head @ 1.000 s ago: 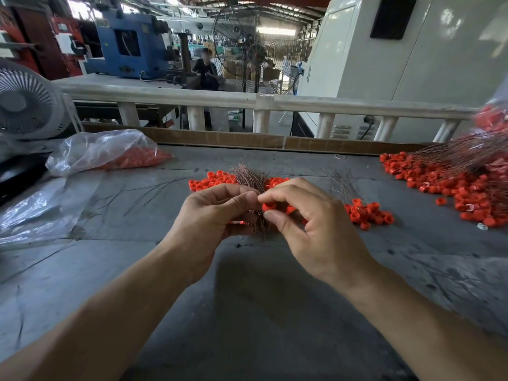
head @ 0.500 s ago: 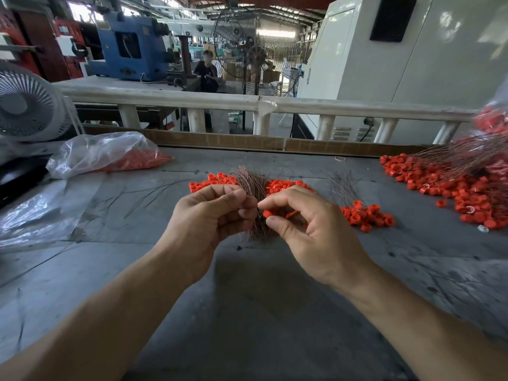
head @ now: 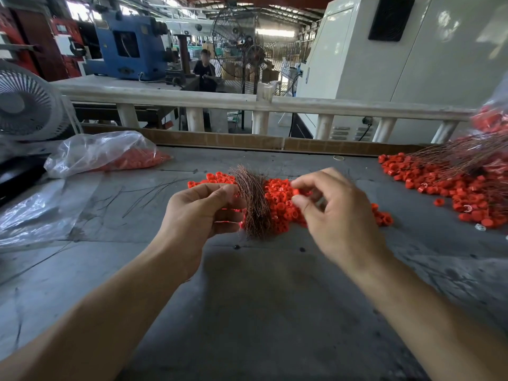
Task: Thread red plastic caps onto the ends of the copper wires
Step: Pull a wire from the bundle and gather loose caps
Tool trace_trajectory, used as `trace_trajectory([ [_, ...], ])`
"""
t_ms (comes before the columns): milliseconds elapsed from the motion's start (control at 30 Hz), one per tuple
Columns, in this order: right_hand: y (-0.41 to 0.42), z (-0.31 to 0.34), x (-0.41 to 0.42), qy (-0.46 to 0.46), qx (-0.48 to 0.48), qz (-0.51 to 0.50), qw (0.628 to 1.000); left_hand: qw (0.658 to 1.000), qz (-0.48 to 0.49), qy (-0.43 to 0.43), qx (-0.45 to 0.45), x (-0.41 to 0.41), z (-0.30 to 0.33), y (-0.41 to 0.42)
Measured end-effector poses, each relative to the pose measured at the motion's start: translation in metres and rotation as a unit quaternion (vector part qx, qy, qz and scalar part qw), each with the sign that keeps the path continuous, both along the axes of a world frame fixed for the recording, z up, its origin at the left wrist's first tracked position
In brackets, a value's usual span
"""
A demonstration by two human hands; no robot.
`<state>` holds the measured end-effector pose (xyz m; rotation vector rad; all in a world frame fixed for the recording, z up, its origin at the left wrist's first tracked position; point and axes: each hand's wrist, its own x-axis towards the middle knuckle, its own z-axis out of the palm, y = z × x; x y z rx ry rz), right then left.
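**Now, cap and wire bundle held apart over the loose pile**

Nearest, both forearms reach from six o'clock across the grey worktop [head: 261,312]. The left hand [head: 198,215] grips the copper wires [head: 254,202] in curled fingers, keeping the bundle upright so its ends stay reachable. At three o'clock of it, the right hand [head: 335,215] pinches one red cap [head: 296,192] between thumb and forefinger, just beside the wires, probably lining it up with an end. Beyond lies the cap pile [head: 280,210], close for refills. Farther, at two o'clock, capped wires [head: 453,160] rest over more caps; at ten o'clock sits a plastic bag [head: 104,152].
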<state>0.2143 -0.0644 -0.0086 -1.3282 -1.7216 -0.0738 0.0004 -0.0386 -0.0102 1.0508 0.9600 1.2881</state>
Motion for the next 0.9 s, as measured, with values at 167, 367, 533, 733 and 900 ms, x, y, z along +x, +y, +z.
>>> trace_trajectory([
  [167, 0.014, 0.004, 0.046, -0.046, -0.072, -0.197, 0.977, 0.994, 0.039, 0.097, 0.045, -0.001, -0.003, 0.001],
  [367, 0.019, 0.007, 0.082, -0.057, -0.179, -0.289, 0.939, 0.962, 0.062, 0.243, 0.107, -0.001, -0.011, 0.005],
  [533, 0.021, 0.006, 0.086, -0.075, -0.229, -0.313, 0.919, 0.906, 0.097, 0.388, 0.139, -0.004, -0.019, 0.011],
  [733, 0.022, 0.007, 0.084, -0.094, -0.250, -0.316, 0.911, 0.872, 0.093, 0.454, 0.159, -0.005, -0.023, 0.013],
  [900, 0.019, 0.008, 0.080, -0.119, -0.255, -0.312, 0.908, 0.860, 0.084, 0.478, 0.154, -0.007, -0.024, 0.013],
])
